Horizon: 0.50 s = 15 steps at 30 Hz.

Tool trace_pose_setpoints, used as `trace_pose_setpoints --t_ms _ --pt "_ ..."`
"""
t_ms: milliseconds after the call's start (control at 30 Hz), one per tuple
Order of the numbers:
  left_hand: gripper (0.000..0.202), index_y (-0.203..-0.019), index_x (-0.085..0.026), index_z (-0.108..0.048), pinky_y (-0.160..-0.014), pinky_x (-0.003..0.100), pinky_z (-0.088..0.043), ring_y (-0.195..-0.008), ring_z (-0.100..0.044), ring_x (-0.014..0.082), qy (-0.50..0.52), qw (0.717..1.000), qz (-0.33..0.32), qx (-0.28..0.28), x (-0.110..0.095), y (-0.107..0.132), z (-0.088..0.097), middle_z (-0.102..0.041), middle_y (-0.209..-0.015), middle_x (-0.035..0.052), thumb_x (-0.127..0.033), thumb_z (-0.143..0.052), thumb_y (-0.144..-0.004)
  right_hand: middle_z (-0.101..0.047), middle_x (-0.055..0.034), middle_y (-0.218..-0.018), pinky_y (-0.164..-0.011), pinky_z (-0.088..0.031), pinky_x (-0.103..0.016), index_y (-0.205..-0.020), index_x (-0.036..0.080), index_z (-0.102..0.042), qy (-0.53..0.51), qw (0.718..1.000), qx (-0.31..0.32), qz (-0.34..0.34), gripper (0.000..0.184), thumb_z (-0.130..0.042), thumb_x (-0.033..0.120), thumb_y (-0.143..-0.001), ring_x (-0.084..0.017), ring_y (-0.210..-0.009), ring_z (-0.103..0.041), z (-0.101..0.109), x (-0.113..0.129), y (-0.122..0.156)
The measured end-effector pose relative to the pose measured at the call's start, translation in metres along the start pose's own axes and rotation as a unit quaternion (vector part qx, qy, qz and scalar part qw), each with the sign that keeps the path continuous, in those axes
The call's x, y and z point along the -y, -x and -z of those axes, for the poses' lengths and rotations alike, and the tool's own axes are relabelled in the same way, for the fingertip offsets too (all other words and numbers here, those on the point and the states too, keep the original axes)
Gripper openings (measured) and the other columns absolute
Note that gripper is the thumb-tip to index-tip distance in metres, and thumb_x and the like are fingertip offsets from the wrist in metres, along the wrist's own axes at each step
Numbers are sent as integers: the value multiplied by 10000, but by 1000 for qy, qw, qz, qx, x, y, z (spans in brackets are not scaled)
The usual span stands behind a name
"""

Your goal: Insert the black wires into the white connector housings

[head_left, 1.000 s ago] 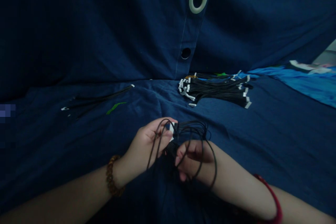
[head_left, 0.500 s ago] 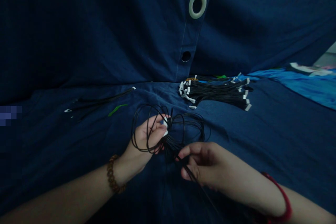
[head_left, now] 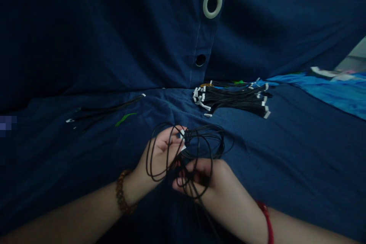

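Observation:
Thin black wires (head_left: 220, 141) with a white connector (head_left: 183, 139) form a tangle of loops in the middle of the view. My left hand (head_left: 162, 148), with a beaded bracelet at the wrist, is closed on the white connector. Several loose loops pass in front of its fingers and palm. Just to the right and lower, my right hand (head_left: 206, 179) pinches the black wires between thumb and fingers. Free wire ends hang down below it. Its fingertips are partly hidden behind the loops.
Behind my hands lies a bundle of black cables (head_left: 234, 99) with white connectors at both ends. A few loose cables (head_left: 108, 107) and a green strip (head_left: 125, 119) are on the dark blue cloth (head_left: 300, 152) to the left. Bright blue fabric (head_left: 337, 93) lies far right.
My right hand has moved left and slightly down, closer to my left hand. The loops now hang lower and reach across my right hand. My left hand still grips the connector.

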<state>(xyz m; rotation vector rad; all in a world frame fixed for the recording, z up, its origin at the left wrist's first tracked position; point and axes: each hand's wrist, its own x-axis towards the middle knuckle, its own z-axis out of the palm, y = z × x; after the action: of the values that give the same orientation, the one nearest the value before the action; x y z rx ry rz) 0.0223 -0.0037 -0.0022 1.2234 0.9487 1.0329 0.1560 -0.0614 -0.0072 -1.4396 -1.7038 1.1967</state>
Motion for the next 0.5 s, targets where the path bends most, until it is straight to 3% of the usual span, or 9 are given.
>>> trace_pose_setpoints --t_ms 133,233,367,500 --pt "257 -985 -228 -590 -337 117 -333 -378 -390 35 3 1000 -1 11 4 0 2 -476 -560 -68 -206 -596 -729 -575 4 -646 -502 -326 -209 -827 184 -606 59 998 -8 30 203 -577 369 -748 -110 -547 -472 2 4 4" --pt "261 -989 -229 -585 -316 113 -320 -349 -381 29 4 1000 1 8 5 0 1 -486 -556 -68 -220 -600 -728 -565 10 -615 -491 -307 -206 -751 181 -585 91 994 -7 52 95 -509 236 -768 -103 -530 -464 5 8 5" --pt "279 -986 -209 -586 -313 114 -310 -339 -374 27 7 1000 2 4 1 2 -1 -478 -535 -68 -223 -622 -710 -546 15 -601 -490 -298 -203 -665 173 -537 110 991 -4 74 187 -423 189 -812 -92 -525 -453 10 13 6" --pt "295 -974 -181 -580 -320 121 -315 -341 -359 27 10 1000 20 -2 -4 4 -2 -469 -523 -70 -206 -628 -684 -550 22 -624 -510 -323 -191 -695 175 -547 105 991 8 81 207 -401 182 -840 -86 -550 -485 15 15 8"
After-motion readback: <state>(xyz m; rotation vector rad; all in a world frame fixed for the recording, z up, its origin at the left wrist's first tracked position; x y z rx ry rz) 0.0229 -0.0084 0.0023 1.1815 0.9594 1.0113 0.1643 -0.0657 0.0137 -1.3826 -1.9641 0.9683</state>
